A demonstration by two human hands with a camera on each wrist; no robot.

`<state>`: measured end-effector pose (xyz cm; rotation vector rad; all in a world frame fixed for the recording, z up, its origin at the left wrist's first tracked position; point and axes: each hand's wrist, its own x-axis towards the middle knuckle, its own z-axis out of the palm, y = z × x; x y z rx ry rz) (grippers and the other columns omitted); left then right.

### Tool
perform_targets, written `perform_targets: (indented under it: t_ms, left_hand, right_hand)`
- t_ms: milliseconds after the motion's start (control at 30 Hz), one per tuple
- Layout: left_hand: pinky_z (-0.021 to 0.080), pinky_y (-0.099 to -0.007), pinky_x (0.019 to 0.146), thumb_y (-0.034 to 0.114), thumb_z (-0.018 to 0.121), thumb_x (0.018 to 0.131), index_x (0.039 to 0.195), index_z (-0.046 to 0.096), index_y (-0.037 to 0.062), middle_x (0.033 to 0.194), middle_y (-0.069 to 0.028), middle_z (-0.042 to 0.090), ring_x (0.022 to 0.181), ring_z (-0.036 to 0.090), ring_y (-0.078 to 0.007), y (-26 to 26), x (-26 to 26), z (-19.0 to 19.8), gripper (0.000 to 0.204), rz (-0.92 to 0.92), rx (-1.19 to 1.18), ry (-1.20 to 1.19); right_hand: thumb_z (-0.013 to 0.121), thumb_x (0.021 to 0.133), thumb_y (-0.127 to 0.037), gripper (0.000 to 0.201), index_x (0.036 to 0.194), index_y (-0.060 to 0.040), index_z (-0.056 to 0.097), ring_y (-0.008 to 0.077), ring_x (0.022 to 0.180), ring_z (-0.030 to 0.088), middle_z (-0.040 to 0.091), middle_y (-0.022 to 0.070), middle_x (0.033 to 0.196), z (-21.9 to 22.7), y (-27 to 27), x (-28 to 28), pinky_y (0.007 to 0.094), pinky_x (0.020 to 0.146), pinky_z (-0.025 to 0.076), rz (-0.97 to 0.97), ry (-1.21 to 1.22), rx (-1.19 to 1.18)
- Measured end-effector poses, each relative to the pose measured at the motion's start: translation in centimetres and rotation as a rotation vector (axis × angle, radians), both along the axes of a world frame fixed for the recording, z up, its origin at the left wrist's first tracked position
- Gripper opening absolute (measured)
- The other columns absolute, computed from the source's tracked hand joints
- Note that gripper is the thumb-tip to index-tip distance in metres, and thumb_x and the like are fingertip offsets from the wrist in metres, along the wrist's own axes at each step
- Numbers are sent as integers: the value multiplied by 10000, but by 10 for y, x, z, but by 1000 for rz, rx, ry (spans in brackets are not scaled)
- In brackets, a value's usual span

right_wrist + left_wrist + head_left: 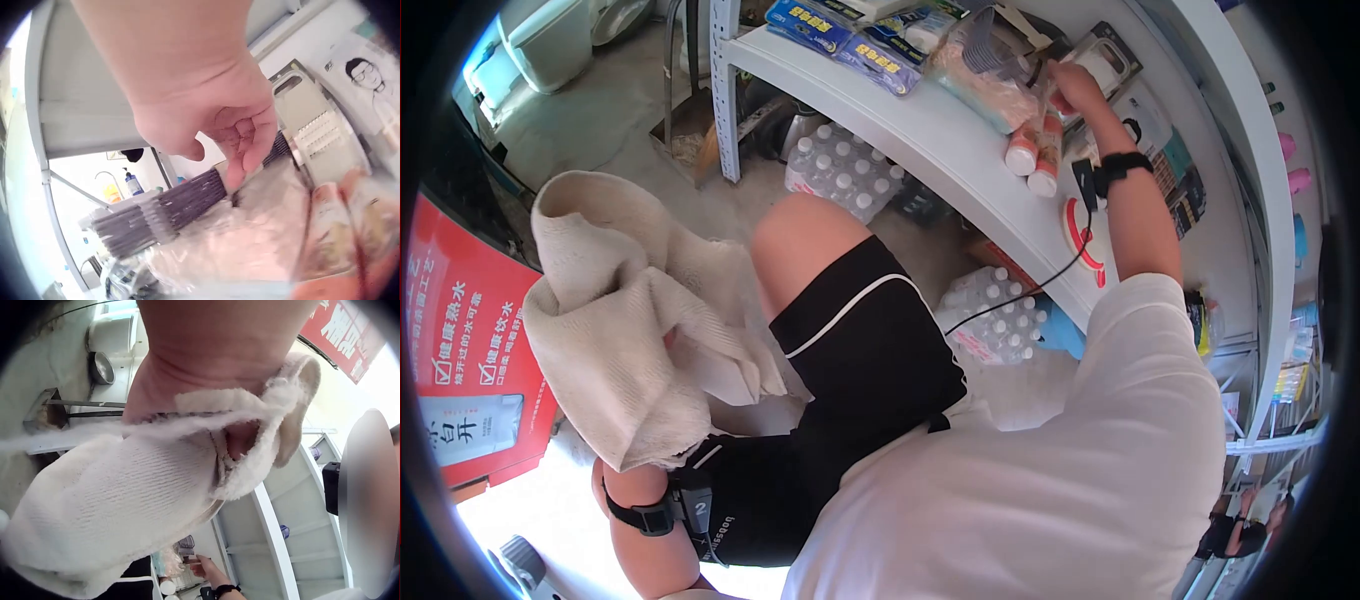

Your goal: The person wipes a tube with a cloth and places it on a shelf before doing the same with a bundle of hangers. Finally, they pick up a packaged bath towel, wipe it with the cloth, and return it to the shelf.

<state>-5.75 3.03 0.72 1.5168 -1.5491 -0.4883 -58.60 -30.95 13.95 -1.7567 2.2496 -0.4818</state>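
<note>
Bare right hand (215, 122), whose grip I cannot tell tight or loose, may roll orange-and-white cylinders (328, 231) by dragging the clear plastic bag (244, 240).

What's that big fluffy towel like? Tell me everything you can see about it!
The cream towel looks soft and thick, with fine ribs on its surface and a fuzzy edge. It is bunched up in loose, floppy folds, not laid flat. The left hand holds it, mostly hidden by the cloth, with a bit of skin peeking through a gap. Seen from the head, it sits between the red printed panel and a bare knee. Whether it touches either one, I can't tell.
</note>
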Motion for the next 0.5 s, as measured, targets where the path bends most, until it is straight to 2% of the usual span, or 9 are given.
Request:
perform_targets:
  t_ms: [67,167,267,300,400,500]
  left_hand:
    - [419,-292,924,304,570,893,1287,435,47,1202,-83,515,1096,506,-191,-2,0,-1,489,-3,-8,-2]
    - [417,-294,929,313,566,898,1290,437,50,1208,-84,517,1102,506,-193,-6,2,-5,489,-10,-26,0]
    - [415,-295,935,323,562,904,1293,440,52,1213,-85,518,1108,507,-195,-10,0,-6,489,-19,-41,-10]
    - [415,-296,937,326,561,906,1294,440,53,1214,-86,518,1111,507,-196,-11,-1,-7,490,-16,-51,-12]
    - [413,-297,943,335,557,911,1296,443,55,1219,-87,519,1117,507,-198,-10,5,-5,490,41,-93,-43]
    - [411,-299,949,344,553,916,1299,445,57,1225,-87,520,1123,507,-200,-13,11,-4,490,176,-190,-92]
  right_hand:
    - [478,861,-490,505,1079,-43,560,211,590,620,621,127,751,-11,27,-12,345,527,529,-9,98,47]
    - [527,832,-473,517,1130,-51,542,237,719,641,622,133,856,-42,53,-22,378,560,544,-135,98,237]
    - [557,811,-439,529,1181,-64,516,233,794,632,618,118,925,-52,82,-2,388,577,548,-98,200,184]
    - [572,798,-427,546,1209,-75,500,230,801,626,616,112,958,-63,72,-23,378,573,546,-110,198,157]
    - [585,785,-428,541,1205,-96,511,235,798,628,616,114,986,-54,86,-32,362,550,542,-91,157,145]
    - [620,755,-470,624,1259,-129,481,275,957,601,590,121,1087,-42,105,-66,419,682,542,-135,183,174]
